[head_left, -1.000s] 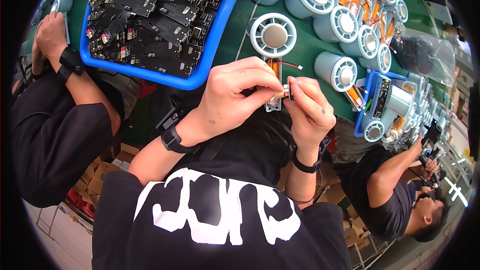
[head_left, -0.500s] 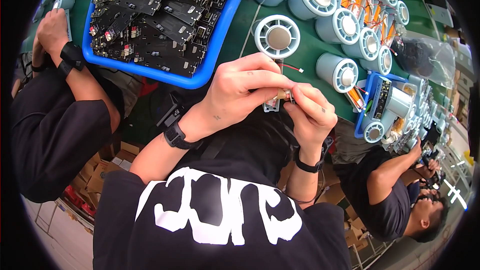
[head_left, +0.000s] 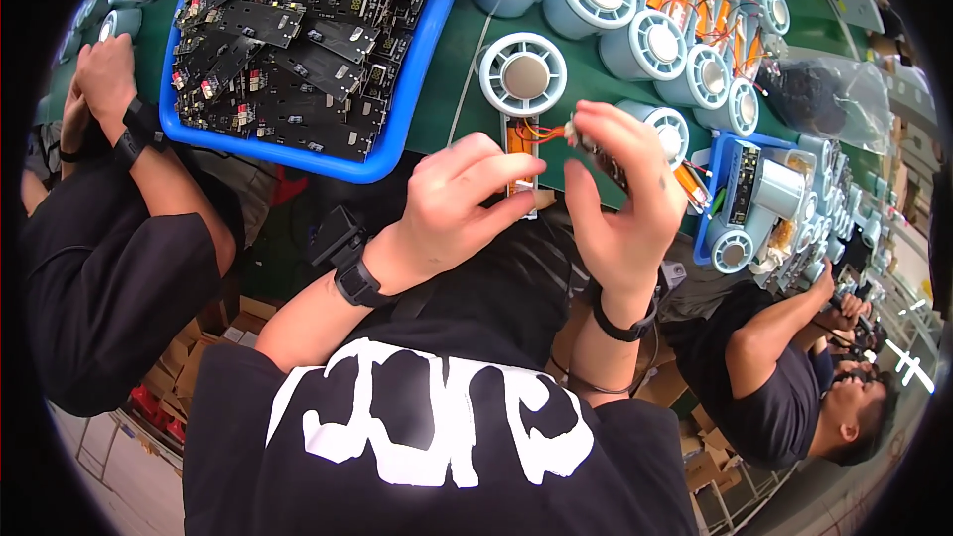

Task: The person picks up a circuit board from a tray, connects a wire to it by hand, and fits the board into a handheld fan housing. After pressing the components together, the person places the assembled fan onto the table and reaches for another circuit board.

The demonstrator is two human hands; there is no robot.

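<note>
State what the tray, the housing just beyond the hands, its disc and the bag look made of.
Tray: probably plastic, blue and glossy, with a rounded rim.
Housing: likely plastic, satin pale blue, with thin moulded-looking spokes.
Disc: perhaps metal, judging by its dull greyish sheen.
Bag: seemingly plastic film, clear, crinkled and glinting.

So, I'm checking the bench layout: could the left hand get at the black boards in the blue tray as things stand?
Probably yes: the left hand is near the closest corner of the blue tray, the black boards lie uncovered, and nothing visible stands between.
</note>
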